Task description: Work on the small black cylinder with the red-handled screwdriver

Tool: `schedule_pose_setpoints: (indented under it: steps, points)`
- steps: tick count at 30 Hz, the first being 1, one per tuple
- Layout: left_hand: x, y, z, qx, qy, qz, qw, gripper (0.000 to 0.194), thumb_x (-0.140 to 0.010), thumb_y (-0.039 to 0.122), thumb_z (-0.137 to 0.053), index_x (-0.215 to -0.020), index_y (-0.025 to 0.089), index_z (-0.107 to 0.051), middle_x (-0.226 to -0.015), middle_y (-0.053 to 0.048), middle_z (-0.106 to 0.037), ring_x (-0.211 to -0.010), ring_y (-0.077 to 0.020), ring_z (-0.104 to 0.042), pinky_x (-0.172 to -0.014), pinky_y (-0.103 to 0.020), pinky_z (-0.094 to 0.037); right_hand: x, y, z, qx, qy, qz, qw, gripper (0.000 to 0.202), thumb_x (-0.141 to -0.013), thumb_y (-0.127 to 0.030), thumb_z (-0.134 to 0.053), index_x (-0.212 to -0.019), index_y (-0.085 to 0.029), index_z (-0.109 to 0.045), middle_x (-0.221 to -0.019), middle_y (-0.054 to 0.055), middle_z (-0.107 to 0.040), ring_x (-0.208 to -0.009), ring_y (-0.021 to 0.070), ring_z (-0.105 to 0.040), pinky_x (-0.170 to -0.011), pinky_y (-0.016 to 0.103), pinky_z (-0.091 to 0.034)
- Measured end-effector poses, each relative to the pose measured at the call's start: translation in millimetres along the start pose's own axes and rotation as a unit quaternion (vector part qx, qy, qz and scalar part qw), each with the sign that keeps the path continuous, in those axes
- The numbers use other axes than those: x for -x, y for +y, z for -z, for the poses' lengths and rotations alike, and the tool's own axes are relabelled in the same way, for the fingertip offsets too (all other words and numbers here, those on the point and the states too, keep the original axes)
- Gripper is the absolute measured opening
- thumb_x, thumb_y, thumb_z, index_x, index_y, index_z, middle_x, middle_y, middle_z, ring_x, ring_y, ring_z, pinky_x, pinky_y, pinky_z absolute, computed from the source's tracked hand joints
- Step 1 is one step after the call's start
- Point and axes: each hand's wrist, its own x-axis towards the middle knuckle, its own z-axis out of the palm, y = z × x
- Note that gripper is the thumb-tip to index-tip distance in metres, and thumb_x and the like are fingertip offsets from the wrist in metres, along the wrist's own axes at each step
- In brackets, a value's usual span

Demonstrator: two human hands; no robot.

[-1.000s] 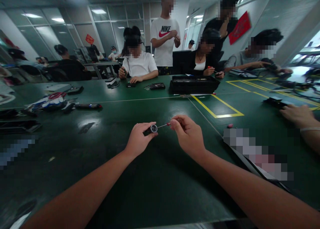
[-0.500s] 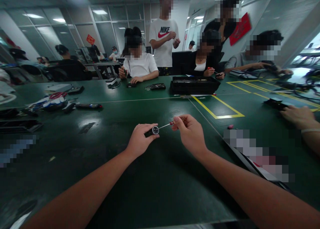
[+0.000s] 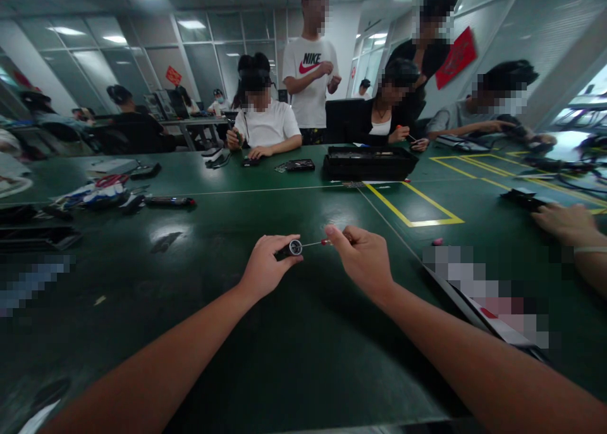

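Observation:
My left hand (image 3: pixel 265 263) is closed around a short black cylinder (image 3: pixel 288 250), whose round, silver-rimmed end faces me and to the right. Its exact kind I cannot make out. My right hand (image 3: pixel 365 254) grips a screwdriver (image 3: pixel 325 241) with a red handle and a thin metal shaft. The shaft points left, and its tip is at the cylinder's open end; how far inside it reaches is hidden. Both hands are held above the green table (image 3: pixel 294 358).
A long black tray (image 3: pixel 370 163) stands across the table. Gloves and tools (image 3: pixel 99 192) lie at the left, beside a dark pen-shaped tool (image 3: pixel 171 202). Yellow tape (image 3: pixel 436 222) marks the table. At right, another person's hand (image 3: pixel 566 222) rests near a black part (image 3: pixel 521 198). Co-workers sit opposite.
My right hand has turned, its thumb now stretched further along the handle, and the screwdriver lies more level. My left hand and the cylinder have barely moved.

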Motion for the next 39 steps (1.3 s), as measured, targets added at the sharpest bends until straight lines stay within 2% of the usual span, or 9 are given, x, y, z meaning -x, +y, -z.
schedule_pose_setpoints:
  steps: [3, 6, 10, 13, 17, 20, 26, 32, 39]
  points:
    - [-1, -1, -0.1, -0.005, -0.003, 0.005, 1.000, 0.042, -0.082, 0.024, -0.079, -0.122, 0.029, -0.068, -0.119, -0.004, -0.071, -0.111, -0.0249, -0.063, -0.101, -0.047, -0.044, 2, 0, -1, 0.002, -0.019, 0.018, 1.000, 0.061, -0.092, -0.059, -0.056, -0.046, -0.021, -0.045, -0.042, -0.005, -0.037, -0.041, 0.0087, -0.036, -0.046, 0.026, -0.025]
    - [-1, -1, 0.7, -0.008, -0.003, 0.013, 1.000, 0.043, -0.083, 0.023, -0.078, -0.123, 0.029, -0.067, -0.120, -0.004, -0.071, -0.111, -0.0249, -0.062, -0.099, -0.046, -0.045, 3, 0, -2, 0.021, -0.021, 0.036, 0.999, 0.052, -0.093, -0.053, -0.058, -0.053, -0.021, -0.052, -0.044, -0.005, -0.045, -0.041, 0.0095, -0.040, -0.046, 0.026, -0.028]
    - [0, -2, 1.5, -0.008, 0.003, 0.012, 1.000, 0.043, -0.082, 0.022, -0.079, -0.123, 0.029, -0.068, -0.119, -0.003, -0.071, -0.110, -0.0241, -0.062, -0.099, -0.045, -0.045, 3, 0, -3, -0.005, -0.047, 0.051, 0.998, 0.026, -0.095, -0.042, -0.058, -0.084, -0.020, -0.066, -0.067, 0.000, -0.066, -0.057, 0.0138, -0.058, -0.055, 0.026, -0.040]
    - [0, -3, 1.4, -0.011, -0.001, 0.010, 1.000, 0.043, -0.082, 0.023, -0.079, -0.122, 0.029, -0.068, -0.118, -0.003, -0.071, -0.110, -0.0241, -0.062, -0.099, -0.045, -0.044, 4, -1, -2, -0.053, -0.074, 0.070, 0.993, 0.017, -0.097, -0.033, -0.052, -0.101, -0.020, -0.063, -0.083, 0.003, -0.071, -0.070, 0.0161, -0.065, -0.064, 0.028, -0.046]
    - [0, -2, 0.8, -0.017, -0.007, 0.007, 1.000, 0.042, -0.082, 0.026, -0.079, -0.123, 0.030, -0.068, -0.118, -0.002, -0.071, -0.109, -0.0241, -0.062, -0.098, -0.045, -0.044, 4, -2, 0, -0.053, -0.083, 0.073, 0.992, 0.022, -0.099, -0.038, -0.050, -0.095, -0.022, -0.064, -0.072, 0.001, -0.066, -0.063, 0.0158, -0.061, -0.058, 0.028, -0.042]
    - [0, -1, 0.5, -0.019, -0.011, 0.005, 1.000, 0.042, -0.083, 0.026, -0.079, -0.123, 0.030, -0.067, -0.118, -0.002, -0.071, -0.109, -0.0238, -0.062, -0.099, -0.045, -0.043, 5, -1, 0, -0.055, -0.075, 0.056, 0.994, 0.028, -0.100, -0.041, -0.048, -0.090, -0.022, -0.066, -0.067, 0.000, -0.063, -0.057, 0.0150, -0.057, -0.055, 0.029, -0.039]
    - [-1, 1, 1.7, -0.036, -0.008, 0.009, 0.999, 0.042, -0.083, 0.026, -0.078, -0.123, 0.029, -0.067, -0.119, -0.001, -0.071, -0.110, -0.0235, -0.062, -0.101, -0.046, -0.043, 5, 5, -10, -0.199, -0.050, -0.021, 0.978, 0.018, -0.095, -0.036, -0.056, -0.106, -0.022, -0.060, -0.089, 0.004, -0.070, -0.081, 0.0192, -0.065, -0.074, 0.035, -0.049]
    - [-3, 5, 5.1, -0.092, -0.013, -0.010, 0.996, 0.041, -0.087, 0.027, -0.074, -0.126, 0.031, -0.065, -0.126, -0.002, -0.068, -0.121, -0.0247, -0.058, -0.116, -0.058, -0.026, -8, 27, -22, -0.407, -0.025, -0.222, 0.886, 0.027, -0.086, -0.049, -0.063, -0.085, -0.022, -0.063, -0.077, 0.001, -0.063, -0.068, 0.0163, -0.059, -0.069, 0.034, -0.052]
    - [-2, -1, 6.7, -0.101, -0.031, 0.012, 0.994, 0.040, -0.089, 0.027, -0.071, -0.128, 0.032, -0.064, -0.127, -0.002, -0.067, -0.123, -0.0249, -0.056, -0.117, -0.059, -0.026, -6, 32, -25, -0.376, -0.023, -0.188, 0.907, 0.026, -0.091, -0.049, -0.061, -0.089, -0.023, -0.063, -0.080, 0.001, -0.064, -0.072, 0.0159, -0.059, -0.072, 0.034, -0.052]
